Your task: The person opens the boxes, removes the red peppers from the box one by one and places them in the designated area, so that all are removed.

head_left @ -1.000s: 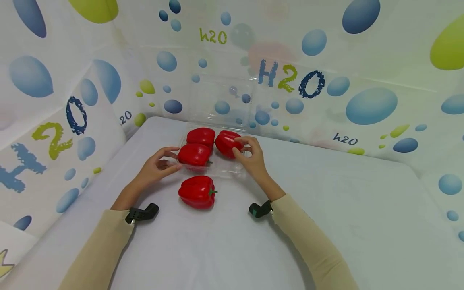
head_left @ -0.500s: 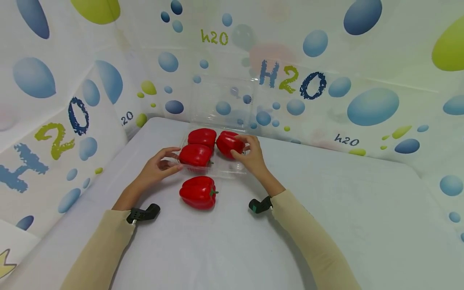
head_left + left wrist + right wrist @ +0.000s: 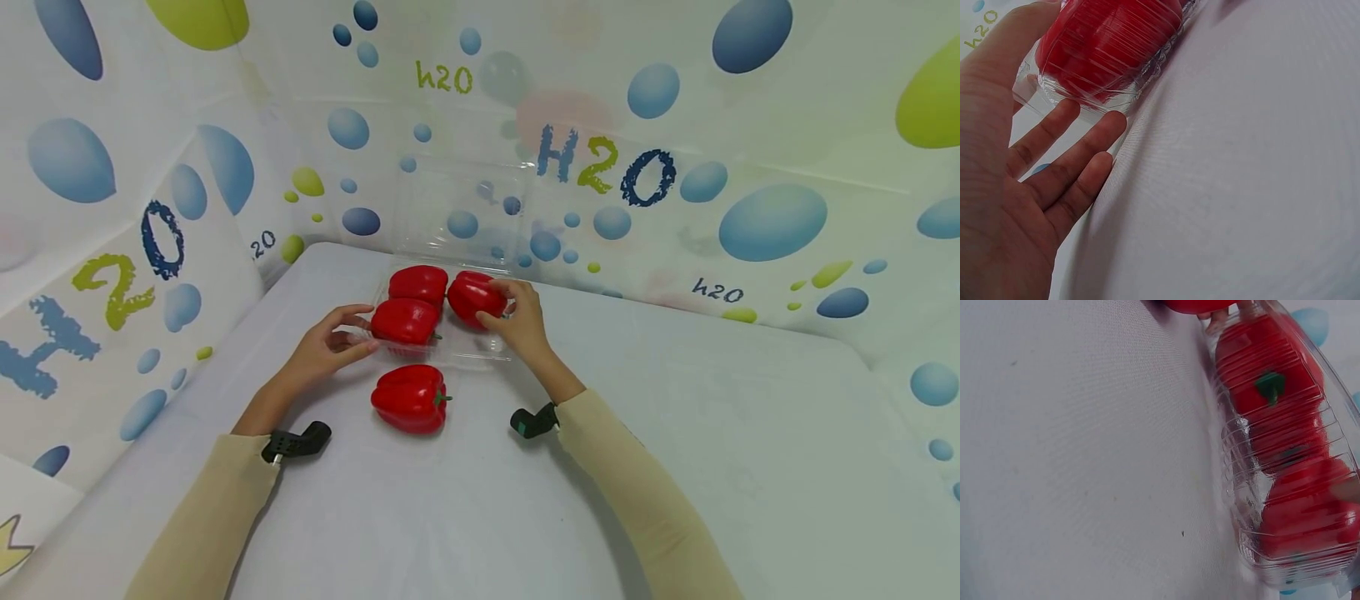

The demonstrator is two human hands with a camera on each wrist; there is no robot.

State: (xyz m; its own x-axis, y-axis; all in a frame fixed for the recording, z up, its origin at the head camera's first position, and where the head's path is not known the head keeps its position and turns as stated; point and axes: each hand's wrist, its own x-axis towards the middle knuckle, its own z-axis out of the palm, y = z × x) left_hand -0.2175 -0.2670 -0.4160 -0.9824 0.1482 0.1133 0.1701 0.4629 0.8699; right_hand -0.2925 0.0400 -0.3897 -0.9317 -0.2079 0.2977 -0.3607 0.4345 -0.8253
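In the head view a hinged clear plastic container (image 3: 474,357) stands with its lid (image 3: 431,200) raised behind it. Two red bell peppers lie in its left half, one at the back (image 3: 417,283) and one in front (image 3: 402,321). My right hand (image 3: 527,323) grips another red bell pepper (image 3: 471,296) at the container's right side, thumb in front and fingers behind. My left hand (image 3: 318,346) holds the container's left side by the front corner; in the left wrist view several fingers (image 3: 1075,153) extend beside the ribbed wall. One more red bell pepper (image 3: 408,400) lies outside, in front.
A white cloth (image 3: 712,433) covers the table. Behind and to the left, a white sheet (image 3: 810,125) with blue and green drops hangs as a wall, close behind the raised lid. A dark camera sits on each wrist.
The right wrist has shifted slightly to the left while its hand stays on the pepper. The left hand, container and other peppers hold their places; the head view has drifted slightly.
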